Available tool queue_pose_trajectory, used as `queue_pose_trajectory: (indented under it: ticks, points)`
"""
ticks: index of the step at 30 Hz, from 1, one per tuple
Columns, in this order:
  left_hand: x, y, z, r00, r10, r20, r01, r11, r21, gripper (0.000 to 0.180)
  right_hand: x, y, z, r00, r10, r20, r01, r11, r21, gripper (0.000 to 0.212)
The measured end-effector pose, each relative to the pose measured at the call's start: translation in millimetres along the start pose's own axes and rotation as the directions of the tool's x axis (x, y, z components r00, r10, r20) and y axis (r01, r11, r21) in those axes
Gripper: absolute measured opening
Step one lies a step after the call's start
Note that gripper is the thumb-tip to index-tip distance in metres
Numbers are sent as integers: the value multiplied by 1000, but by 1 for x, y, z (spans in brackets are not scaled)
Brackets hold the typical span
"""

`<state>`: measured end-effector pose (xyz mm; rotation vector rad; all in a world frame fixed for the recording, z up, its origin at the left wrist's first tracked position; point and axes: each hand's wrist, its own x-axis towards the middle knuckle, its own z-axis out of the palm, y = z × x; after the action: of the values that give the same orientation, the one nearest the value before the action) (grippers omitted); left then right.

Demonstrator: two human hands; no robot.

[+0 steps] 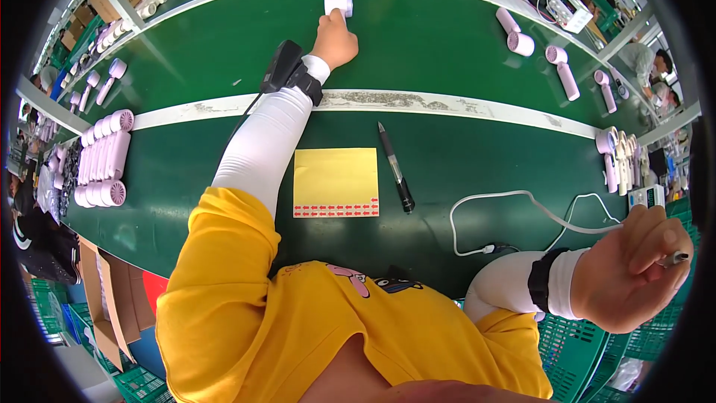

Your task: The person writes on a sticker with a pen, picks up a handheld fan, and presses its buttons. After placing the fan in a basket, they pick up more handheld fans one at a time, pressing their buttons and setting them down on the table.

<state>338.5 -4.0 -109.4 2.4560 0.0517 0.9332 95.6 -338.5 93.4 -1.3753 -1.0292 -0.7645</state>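
Far out on the green bench, my left hand (335, 42) is closed around the handle of a pale lilac handheld fan (338, 4). The fan's round head shows beyond my fist; the handle is mostly hidden. At the right edge my right hand (632, 272) is raised with its fingers curled. A slim, dark-tipped thing (675, 259) sticks out between them; its kind cannot be made out. A white cable (526, 194) on the bench runs up to beside this hand. In front of my chest lie a yellow notepad (335, 179) with red arrows and a black-and-grey pen (395, 167).
Lilac fans stand in a row (104, 157) at the left, and others (563, 73) lie far right. More stand at the right edge (623, 157), near a small white meter (646, 195). A worn white strip (447, 104) crosses the bench. Below right is a green crate (570, 347).
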Motion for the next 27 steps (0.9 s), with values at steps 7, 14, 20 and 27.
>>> queue_pose_trajectory:
  ticks: [7, 14, 20, 27]
  points:
    - [-21, -9, -44, 957, 269, -111, -282, 952, -121, 22, -5, 6, 5, 998, -26, -54, 24, 999, -33, 34]
    - [-87, -69, -126, 988, 155, -28, -155, 988, 13, 15, -2, 0, 47, 959, 274, 66, -266, 799, 539, 25]
    - [-118, -73, -157, 994, 109, 2, -109, 992, -66, 15, -44, 38, 150, 468, 495, 732, -871, 397, 289, 24]
    - [-115, -69, -157, 977, 211, 45, -213, 976, 41, 7, -122, 78, 208, 110, 507, 855, -949, 310, -62, 24]
